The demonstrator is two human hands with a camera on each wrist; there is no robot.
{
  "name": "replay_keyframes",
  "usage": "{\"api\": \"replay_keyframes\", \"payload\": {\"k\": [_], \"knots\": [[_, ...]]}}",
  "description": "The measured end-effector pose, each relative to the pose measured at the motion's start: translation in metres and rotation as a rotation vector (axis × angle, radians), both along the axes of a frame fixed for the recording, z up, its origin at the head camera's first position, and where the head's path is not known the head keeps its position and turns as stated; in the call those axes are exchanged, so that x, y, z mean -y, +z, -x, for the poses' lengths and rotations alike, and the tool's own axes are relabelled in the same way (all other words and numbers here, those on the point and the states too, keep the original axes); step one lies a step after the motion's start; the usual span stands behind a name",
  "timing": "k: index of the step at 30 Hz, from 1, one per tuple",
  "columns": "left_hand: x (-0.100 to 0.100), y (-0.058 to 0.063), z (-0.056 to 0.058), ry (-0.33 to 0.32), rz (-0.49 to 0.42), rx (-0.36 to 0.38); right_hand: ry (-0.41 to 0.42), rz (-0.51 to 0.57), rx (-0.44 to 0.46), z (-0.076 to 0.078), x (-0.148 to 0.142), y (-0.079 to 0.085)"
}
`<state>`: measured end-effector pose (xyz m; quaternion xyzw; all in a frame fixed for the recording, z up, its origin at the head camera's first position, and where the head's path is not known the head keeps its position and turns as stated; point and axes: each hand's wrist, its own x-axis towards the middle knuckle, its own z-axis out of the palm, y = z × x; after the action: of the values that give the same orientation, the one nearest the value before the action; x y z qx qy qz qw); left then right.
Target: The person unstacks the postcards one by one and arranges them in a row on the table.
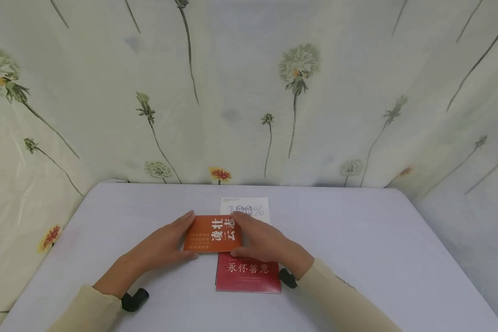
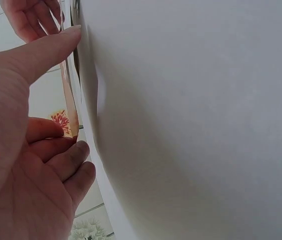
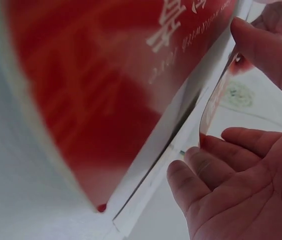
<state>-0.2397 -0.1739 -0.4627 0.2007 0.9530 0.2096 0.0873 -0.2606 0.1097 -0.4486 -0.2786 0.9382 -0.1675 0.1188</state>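
An orange card (image 1: pixel 203 234) with white Chinese characters, turned sideways, is held between both hands. My left hand (image 1: pixel 166 243) grips its left end, thumb at the near edge and fingers at the far edge. The right hand (image 1: pixel 262 237) pinches the other end in the same way. In the left and right wrist views the card shows almost edge-on. Beneath the card and the right hand lie a red booklet (image 1: pixel 249 279) with white characters and a white booklet (image 1: pixel 257 204) marked "Good". The card and right hand cover part of both.
The table has a white cover (image 1: pixel 348 240) that runs out on both sides. Behind it hangs a pale curtain (image 1: pixel 240 101) printed with dandelions. Black wrist-worn pieces (image 1: pixel 134 299) sit at both cuffs, close to the tabletop.
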Motion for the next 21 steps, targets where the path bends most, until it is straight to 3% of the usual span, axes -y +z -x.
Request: {"api": "replay_keyframes", "payload": {"k": [21], "knots": [[0.012,-0.007,0.009,0.031,-0.026,-0.025,0.042,-0.018,-0.021,0.019,0.015,0.004]]}}
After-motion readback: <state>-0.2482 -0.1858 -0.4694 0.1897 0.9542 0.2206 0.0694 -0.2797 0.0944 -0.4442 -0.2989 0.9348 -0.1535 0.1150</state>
